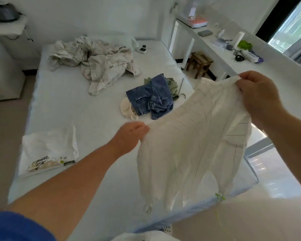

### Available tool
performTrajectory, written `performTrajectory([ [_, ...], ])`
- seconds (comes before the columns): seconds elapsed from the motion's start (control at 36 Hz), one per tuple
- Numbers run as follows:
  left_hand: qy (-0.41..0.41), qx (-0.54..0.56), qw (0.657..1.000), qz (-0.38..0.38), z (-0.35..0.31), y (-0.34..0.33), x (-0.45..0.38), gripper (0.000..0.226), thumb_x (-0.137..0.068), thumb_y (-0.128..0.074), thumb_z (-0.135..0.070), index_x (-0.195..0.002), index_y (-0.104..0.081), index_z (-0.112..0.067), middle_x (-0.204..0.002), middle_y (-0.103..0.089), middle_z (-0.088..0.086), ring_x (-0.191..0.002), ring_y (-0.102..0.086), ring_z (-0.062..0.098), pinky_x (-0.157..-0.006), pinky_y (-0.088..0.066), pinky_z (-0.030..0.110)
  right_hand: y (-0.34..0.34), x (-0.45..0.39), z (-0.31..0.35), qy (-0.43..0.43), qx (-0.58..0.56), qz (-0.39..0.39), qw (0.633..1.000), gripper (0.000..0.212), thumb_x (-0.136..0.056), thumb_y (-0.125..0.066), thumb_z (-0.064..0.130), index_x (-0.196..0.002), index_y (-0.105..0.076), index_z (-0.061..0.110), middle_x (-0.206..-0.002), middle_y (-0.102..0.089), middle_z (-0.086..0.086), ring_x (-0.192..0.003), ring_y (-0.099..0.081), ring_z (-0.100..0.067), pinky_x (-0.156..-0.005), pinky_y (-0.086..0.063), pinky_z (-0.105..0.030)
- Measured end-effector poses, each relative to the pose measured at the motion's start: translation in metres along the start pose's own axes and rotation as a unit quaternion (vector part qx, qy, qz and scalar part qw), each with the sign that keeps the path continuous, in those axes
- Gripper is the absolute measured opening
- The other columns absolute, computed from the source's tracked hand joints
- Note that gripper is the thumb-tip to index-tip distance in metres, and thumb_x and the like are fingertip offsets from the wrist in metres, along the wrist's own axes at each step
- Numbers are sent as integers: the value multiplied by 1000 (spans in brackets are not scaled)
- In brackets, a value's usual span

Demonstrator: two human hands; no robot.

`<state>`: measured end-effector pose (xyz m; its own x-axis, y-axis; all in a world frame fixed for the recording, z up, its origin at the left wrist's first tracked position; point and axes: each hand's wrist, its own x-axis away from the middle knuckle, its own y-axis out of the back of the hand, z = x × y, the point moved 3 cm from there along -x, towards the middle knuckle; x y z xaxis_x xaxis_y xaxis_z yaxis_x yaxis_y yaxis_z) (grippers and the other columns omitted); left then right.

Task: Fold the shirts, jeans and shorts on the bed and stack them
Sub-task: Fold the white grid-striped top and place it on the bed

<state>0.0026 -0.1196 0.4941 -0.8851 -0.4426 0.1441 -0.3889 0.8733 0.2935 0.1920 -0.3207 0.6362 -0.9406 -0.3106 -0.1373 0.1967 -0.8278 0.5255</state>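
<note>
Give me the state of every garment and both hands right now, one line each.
White striped garment: held up in the air over the bed, unfolded, hanging.
Left hand: pinching the garment's left edge.
Right hand: pinching its top right edge.
White printed shirt: folded, flat on the bed's near left corner.
Jeans: crumpled, unfolded, mid-bed.
Green garment: unfolded, partly under the jeans.
Cream garment: unfolded, partly under the jeans.
Blanket: rumpled at the far end.

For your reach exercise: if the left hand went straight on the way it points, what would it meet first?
Probably the jeans, just beyond the left hand that pinches the white garment; depth is unclear.
</note>
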Motion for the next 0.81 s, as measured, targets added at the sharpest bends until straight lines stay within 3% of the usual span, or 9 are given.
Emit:
performTrajectory([
  [0.06,-62,-109,992,-20,-14,17,-6,41,-88,-56,-37,-55,-41,-19,-51,-38,-14,-48,-34,0,-50,-27,14,9,-6,-13,11,51,6,999,25,-76,-48,34,-65,-62,52,-69,-55,14,-65,-51,-11,-62,-39,-26],
  [0.14,-104,-279,953,-47,-34,34,-13,53,-66,-70,-58,-56,-31,-23,-53,-33,-12,-48,-30,5,-47,-23,21,18,-10,-28,27,100,13,995,18,-72,-45,45,-69,-60,54,-69,-54,11,-62,-49,-13,-63,-39,-26],
  [0.22,-90,-326,938,-75,-40,39,-19,48,-67,-74,-40,-61,-29,-23,-66,-35,-9,-55,-33,9,-51,-23,26,20,-9,-32,56,115,15,992,18,-68,-42,54,-72,-60,53,-67,-55,9,-59,-49,-14,-58,-39,-24],
  [0.36,-93,-226,952,-185,-30,40,-21,11,-79,-59,-9,-76,-49,-13,-94,-41,-4,-70,-43,11,-57,-33,12,11,4,-27,104,113,58,986,19,-70,-41,54,-74,-59,54,-63,-59,23,-59,-49,-15,-45,-43,-13],
  [0.44,-63,-143,960,-232,-21,43,-19,21,-81,-57,-8,-77,-44,-24,-88,-46,-4,-70,-48,15,-56,-34,9,7,10,-25,122,96,95,983,17,-72,-44,51,-76,-60,54,-65,-58,29,-61,-53,-5,-49,-44,-17],
  [0.5,-29,-71,968,-239,-18,43,-18,25,-84,-59,-17,-83,-41,-34,-83,-51,-10,-71,-51,12,-56,-38,19,6,11,-23,126,68,118,983,17,-75,-46,48,-77,-62,51,-68,-60,26,-58,-54,4,-48,-43,-7],
  [0.58,19,-15,965,-260,-9,41,-18,32,-83,-65,-25,-100,-40,-34,-85,-54,-14,-73,-52,3,-58,-40,20,5,12,-18,117,20,141,983,17,-78,-49,40,-79,-65,45,-71,-62,20,-58,-55,6,-48,-41,-3],
  [0.72,6,-73,951,-300,4,29,-13,30,-87,-58,-12,-68,-41,-28,-72,-50,-9,-67,-49,13,-53,-35,13,3,12,-3,96,-43,181,978,23,-68,-55,45,-84,-68,35,-72,-63,11,-61,-56,0,-52,-45,-9],
  [0.81,-1,-85,963,-255,6,16,-12,40,-86,-46,2,-62,-51,-29,-86,-55,-6,-75,-50,9,-56,-35,7,3,14,7,80,-87,198,973,25,-63,-59,43,-81,-69,29,-70,-63,8,-61,-58,-3,-53,-47,-12],
])
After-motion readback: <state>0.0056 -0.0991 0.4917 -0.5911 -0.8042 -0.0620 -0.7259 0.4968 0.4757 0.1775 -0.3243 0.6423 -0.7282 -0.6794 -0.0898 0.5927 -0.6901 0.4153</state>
